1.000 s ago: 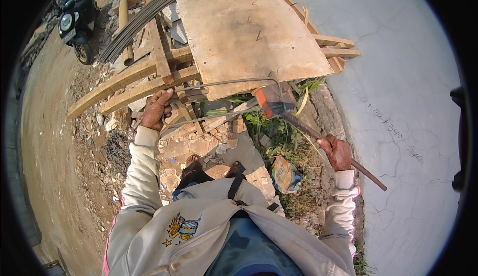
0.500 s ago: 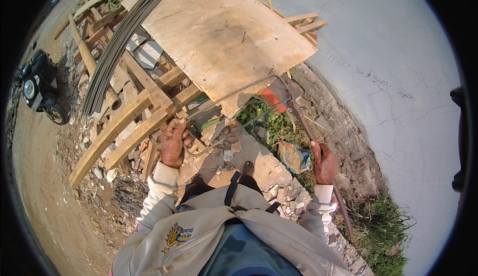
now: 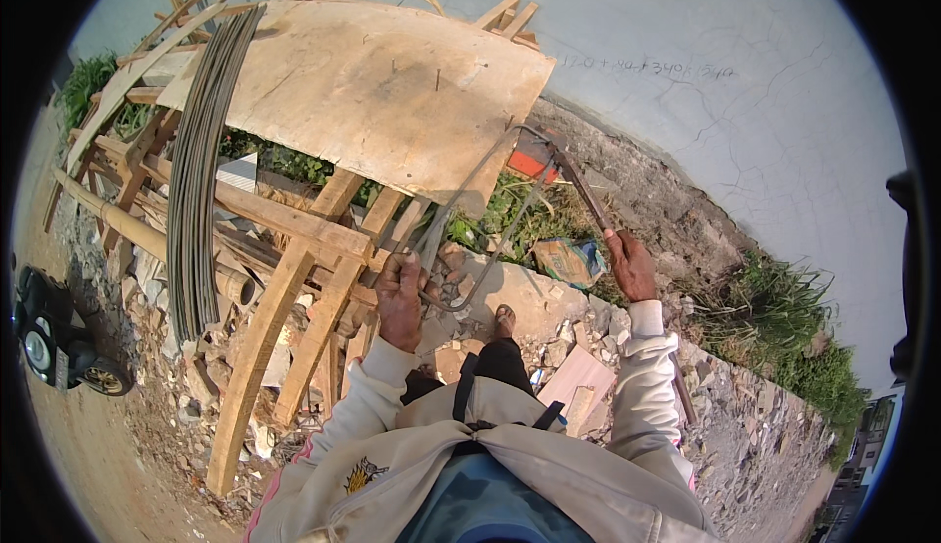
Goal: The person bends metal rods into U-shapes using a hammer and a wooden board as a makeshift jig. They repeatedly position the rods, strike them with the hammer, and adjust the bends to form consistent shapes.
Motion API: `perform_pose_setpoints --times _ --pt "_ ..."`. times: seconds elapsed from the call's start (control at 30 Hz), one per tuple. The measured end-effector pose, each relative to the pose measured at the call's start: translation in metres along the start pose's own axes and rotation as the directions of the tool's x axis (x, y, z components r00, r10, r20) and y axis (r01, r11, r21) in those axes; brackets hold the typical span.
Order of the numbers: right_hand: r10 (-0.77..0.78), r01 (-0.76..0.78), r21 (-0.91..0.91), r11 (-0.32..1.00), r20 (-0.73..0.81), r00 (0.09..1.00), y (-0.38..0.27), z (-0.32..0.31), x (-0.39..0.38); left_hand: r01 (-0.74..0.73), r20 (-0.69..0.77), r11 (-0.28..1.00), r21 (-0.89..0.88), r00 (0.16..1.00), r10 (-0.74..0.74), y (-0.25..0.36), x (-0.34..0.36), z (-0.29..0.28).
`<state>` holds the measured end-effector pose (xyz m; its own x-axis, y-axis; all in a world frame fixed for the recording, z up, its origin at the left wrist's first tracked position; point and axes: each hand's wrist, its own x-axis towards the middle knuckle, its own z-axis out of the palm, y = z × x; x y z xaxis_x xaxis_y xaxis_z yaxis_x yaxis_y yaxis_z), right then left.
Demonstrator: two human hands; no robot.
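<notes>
My left hand [image 3: 400, 303] is closed round one end of a thin steel rod [image 3: 508, 236] bent into a long, narrow loop. The loop's far end rises over the near right edge of a plywood sheet [image 3: 363, 82], from which several nails stick up. My right hand [image 3: 632, 267] is wrapped round a long rusty bar [image 3: 585, 192]. The bar's far tip meets the loop's far corner; how they join is too small to tell. Its lower end runs behind my right forearm.
A bundle of steel rods [image 3: 201, 180] lies across the timber frame [image 3: 263, 367] at left, by a bamboo pole [image 3: 147, 234]. A cracked grey wall [image 3: 774, 141] stands at right. Broken rubble [image 3: 725, 455] surrounds my feet. A motorbike [image 3: 64, 337] is parked far left.
My view has turned, so the plywood and rod bundle sit further left in the picture. Both hands keep their grips on the bent rod and the bar.
</notes>
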<state>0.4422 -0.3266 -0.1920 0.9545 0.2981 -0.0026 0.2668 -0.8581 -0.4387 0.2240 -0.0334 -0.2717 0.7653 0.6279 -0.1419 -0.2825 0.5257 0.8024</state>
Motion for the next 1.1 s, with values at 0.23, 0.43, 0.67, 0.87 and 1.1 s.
perform_pose_setpoints --times 0.23,0.43,0.67,0.87,1.1 --pt "0.066 -0.152 0.228 0.962 0.348 0.935 0.080 -0.045 -0.043 -0.028 -0.029 1.000 -0.009 0.999 0.028 -0.003 0.002 -0.001" --pt "0.195 -0.452 0.458 0.765 0.504 0.841 0.164 -0.097 -0.140 -0.027 -0.098 0.999 0.031 0.995 0.030 -0.003 -0.001 0.002" --pt "0.256 -0.396 0.323 0.859 0.398 0.881 0.197 -0.098 -0.142 -0.031 -0.089 0.997 0.077 0.995 0.038 0.003 0.002 0.003" --pt "0.195 -0.314 0.298 0.902 0.368 0.909 0.199 -0.109 -0.147 -0.045 -0.123 0.996 0.080 0.991 0.054 0.000 0.004 0.002" --pt "0.187 -0.305 0.279 0.911 0.381 0.906 0.190 -0.108 -0.149 -0.072 -0.119 0.994 0.085 0.990 0.081 0.001 0.004 0.004"
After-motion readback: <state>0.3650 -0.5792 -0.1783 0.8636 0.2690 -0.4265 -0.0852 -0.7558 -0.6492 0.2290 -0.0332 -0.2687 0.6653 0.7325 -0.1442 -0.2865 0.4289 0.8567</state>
